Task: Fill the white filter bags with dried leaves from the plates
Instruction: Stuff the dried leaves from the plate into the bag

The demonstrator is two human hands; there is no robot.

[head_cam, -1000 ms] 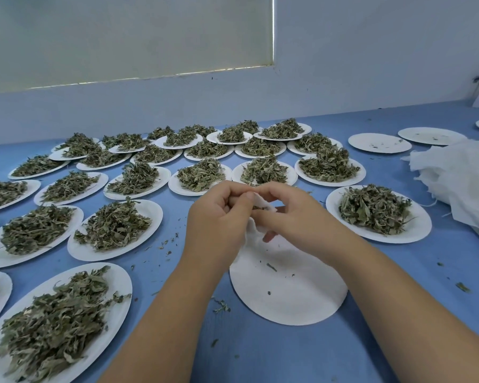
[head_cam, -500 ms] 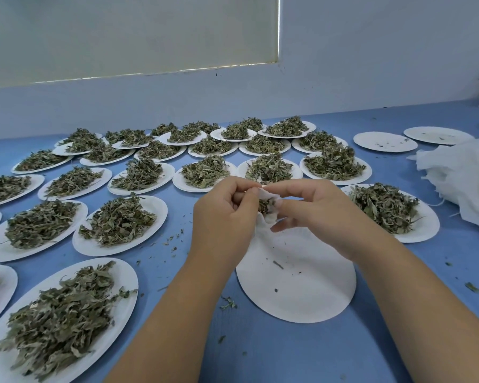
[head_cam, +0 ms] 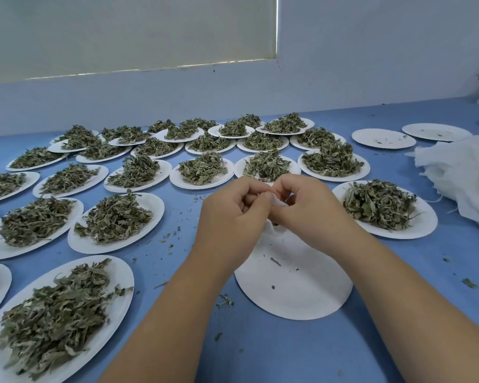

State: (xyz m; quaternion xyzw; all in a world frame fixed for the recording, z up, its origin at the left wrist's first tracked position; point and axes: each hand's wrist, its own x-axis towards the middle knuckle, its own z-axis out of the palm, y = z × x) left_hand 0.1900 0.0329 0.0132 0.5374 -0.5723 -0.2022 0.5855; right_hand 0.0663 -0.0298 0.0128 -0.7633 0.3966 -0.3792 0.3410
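Left hand (head_cam: 230, 214) and right hand (head_cam: 313, 211) both pinch the white filter bag (head_cam: 278, 201) over the near-bare plate (head_cam: 302, 294); I'd worry a slack mouth spills leaves onto the surface (head_cam: 260, 355).

L hand (head_cam: 233, 214) + R hand (head_cam: 313, 214) meet mid-table, L left of R, filter bag (head_cam: 279, 201) pinched btwn them, over near plate (head_cam: 296, 294) w/ only crumbs on it. Leaf plates (head_cam: 155, 208) in rows on table (head_cam: 288, 355), left of + behind hands. One more leaf plate (head_cam: 423, 229) just right of R hand. Bag pile (head_cam: 465, 178) at right edge, two crumb-only plates (head_cam: 382, 138) behind it. Wall (head_cam: 371, 64) behind table.
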